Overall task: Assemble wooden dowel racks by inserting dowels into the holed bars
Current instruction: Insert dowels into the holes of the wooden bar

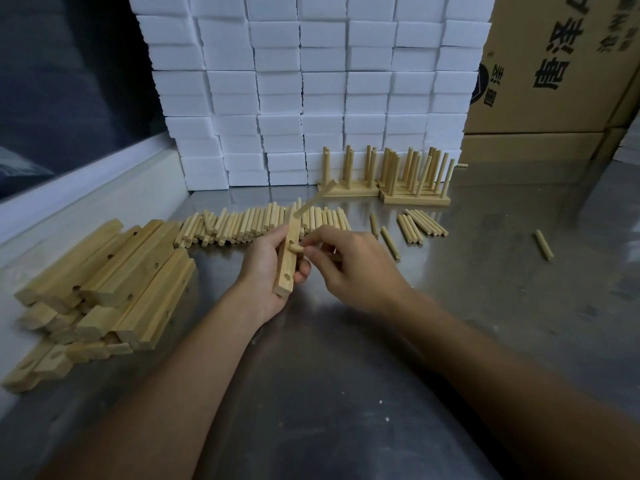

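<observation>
We hold the holed bar point(288, 258) up off the counter point(346, 341) in our left hand point(268, 271), fingers wrapped round it so its holes face the right hand point(346, 261), which pinches a dowel point(298, 250) at the middle hole. One dowel point(313, 200) already stands in the far hole. Spare bars point(104, 282) lie at the steel counter's left edge, loose dowels point(263, 223) mid-counter, finished racks point(388, 181) against white boxes point(311, 81) at the back.

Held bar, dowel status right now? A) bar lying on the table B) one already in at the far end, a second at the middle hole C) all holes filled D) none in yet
B: the bar in the left hand carries one dowel at its far end, and the right hand pinches a second dowel at the middle hole; the near hole is empty.
</observation>
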